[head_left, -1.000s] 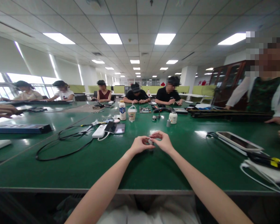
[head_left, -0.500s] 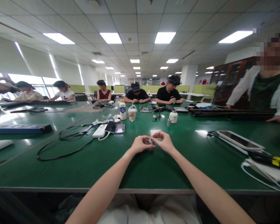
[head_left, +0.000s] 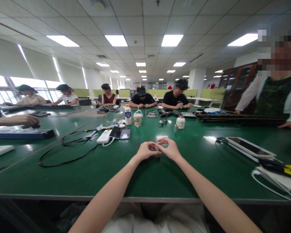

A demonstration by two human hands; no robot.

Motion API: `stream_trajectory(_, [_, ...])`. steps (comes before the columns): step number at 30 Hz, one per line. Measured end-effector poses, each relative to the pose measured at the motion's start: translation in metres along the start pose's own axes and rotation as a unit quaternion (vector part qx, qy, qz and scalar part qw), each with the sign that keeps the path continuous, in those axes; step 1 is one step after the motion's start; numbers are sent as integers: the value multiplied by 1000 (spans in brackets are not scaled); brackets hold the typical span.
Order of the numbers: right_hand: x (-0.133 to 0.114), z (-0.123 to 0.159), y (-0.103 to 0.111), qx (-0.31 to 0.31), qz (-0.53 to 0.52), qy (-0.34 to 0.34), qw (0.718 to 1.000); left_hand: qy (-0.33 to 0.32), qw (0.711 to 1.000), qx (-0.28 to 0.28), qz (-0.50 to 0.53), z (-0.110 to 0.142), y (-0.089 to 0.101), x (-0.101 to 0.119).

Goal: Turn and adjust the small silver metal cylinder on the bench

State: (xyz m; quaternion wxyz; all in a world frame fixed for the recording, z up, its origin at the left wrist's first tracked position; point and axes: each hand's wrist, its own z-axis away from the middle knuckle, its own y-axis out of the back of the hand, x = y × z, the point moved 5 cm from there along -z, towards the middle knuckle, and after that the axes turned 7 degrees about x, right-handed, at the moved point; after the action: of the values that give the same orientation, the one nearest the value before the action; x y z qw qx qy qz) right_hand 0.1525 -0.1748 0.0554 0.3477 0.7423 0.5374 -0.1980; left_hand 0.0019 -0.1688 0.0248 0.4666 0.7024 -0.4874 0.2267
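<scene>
A small silvery, round metal part (head_left: 156, 148) stands just above or on the green tabletop between my two hands; its kind is too small to make out. My left hand (head_left: 146, 150) curves round it from the left, thumb and fingers closed on its side. From the right, my right hand (head_left: 169, 148) pinches at its top, with the thumb and fingertips brought together. The fingers hide much of the part. Beyond my hands are a white jar (head_left: 180, 122) and a small grey metal cylinder (head_left: 176, 128) beside it.
The green table (head_left: 87, 181) carries a bottle (head_left: 128, 116), a lidded cup (head_left: 138, 119), a white power bank (head_left: 104, 137), a looped black cable (head_left: 60, 165) and a phone (head_left: 251, 147). A co-worker's hand (head_left: 27, 121) reaches over a blue power strip (head_left: 21, 134). Several people sit opposite.
My right fingertips have shifted slightly over the metal part, while my left hand keeps its hold. At the left, another person's hand has come down to the power strip.
</scene>
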Motion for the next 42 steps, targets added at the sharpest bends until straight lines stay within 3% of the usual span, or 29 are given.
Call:
stream_trajectory(11, [5,-2,-6,37,7,-45,998,2,1000,-5,3,0,0,-1])
stream_trajectory(23, [18,-7,25,52,-53,-59,996,25,999,-20,-9,1,0,-3])
stream_trajectory(28, [29,-7,23,-4,-48,-73,996,32,999,-20,-13,-2,2,-5])
stream_trajectory(35, [55,5,7,-180,-57,-112,976,67,997,-39,0,-6,2,-11])
stream_trajectory(39, [61,6,5,-194,-62,-117,972,81,996,-34,3,-5,1,-11])
stream_trajectory(42, [59,2,9,-159,-54,-114,979,83,996,-31,4,-5,1,-11])
